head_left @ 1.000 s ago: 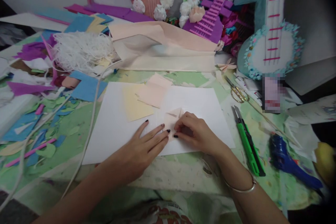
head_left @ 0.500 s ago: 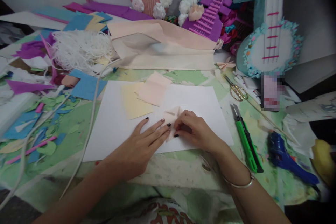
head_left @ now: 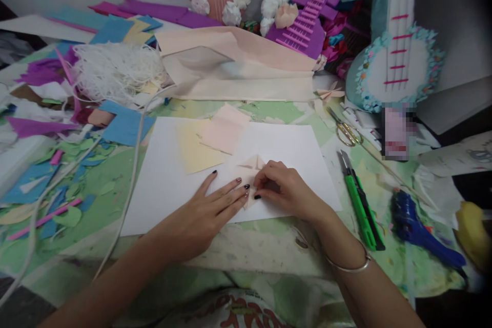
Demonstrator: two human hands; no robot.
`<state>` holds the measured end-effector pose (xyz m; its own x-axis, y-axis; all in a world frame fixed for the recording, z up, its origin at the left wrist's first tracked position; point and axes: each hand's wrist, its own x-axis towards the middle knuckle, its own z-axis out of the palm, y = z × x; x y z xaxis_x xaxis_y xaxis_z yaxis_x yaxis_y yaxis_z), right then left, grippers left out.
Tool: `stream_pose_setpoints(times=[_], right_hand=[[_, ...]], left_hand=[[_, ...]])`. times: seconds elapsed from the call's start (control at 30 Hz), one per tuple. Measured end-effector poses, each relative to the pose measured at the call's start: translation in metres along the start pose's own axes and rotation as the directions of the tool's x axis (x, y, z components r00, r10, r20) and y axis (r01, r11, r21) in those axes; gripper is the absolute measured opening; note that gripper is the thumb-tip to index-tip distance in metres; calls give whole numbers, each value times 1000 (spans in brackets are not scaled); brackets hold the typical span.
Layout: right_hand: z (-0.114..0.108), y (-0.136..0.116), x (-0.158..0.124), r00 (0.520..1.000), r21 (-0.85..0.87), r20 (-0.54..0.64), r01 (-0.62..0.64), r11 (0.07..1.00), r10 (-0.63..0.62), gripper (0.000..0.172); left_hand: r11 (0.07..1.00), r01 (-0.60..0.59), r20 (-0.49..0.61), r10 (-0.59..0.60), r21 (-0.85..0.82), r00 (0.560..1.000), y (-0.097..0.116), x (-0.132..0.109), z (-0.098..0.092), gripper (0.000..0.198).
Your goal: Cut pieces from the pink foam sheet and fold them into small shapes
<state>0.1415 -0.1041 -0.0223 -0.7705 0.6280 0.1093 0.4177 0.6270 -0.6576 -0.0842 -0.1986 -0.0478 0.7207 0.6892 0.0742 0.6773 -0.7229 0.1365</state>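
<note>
A small piece of folded pale pink paper (head_left: 250, 166) lies on a large white sheet (head_left: 292, 148). My left hand (head_left: 209, 212) rests flat with its fingers spread, the fingertips on the left edge of the folded paper. Curled at the paper's right side, my right hand (head_left: 286, 188) pinches its edge between thumb and fingers, which partly hide it. Just beyond the hands, a pink paper square (head_left: 226, 130) overlaps a yellow paper square (head_left: 196, 151).
To the right lie a green utility knife (head_left: 361, 205) with its blade out, gold-handled scissors (head_left: 348, 130) and a blue glue gun (head_left: 418, 236). A white cord (head_left: 134, 174) crosses at left, near paper scraps and white shredded strands (head_left: 119, 72). Paper-decorated instruments (head_left: 397, 61) stand behind.
Both hands stay nearly in place. More of the folded paper's upper part shows beside my right hand, and the whole view has shifted slightly.
</note>
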Motion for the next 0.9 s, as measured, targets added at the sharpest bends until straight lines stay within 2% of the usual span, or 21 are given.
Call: stream_pose_setpoints(times=[0.47,0.9], right_hand=[[1,-1,1,1000,-7,24,-1,1000,2,8],[-1,-2,1,1000,-21,21,-21,1000,22,10]], left_hand=[[991,40,-110,-26,126,994,7,2,1,52],[992,19,-79,-9,126,997,7,2,0,52]])
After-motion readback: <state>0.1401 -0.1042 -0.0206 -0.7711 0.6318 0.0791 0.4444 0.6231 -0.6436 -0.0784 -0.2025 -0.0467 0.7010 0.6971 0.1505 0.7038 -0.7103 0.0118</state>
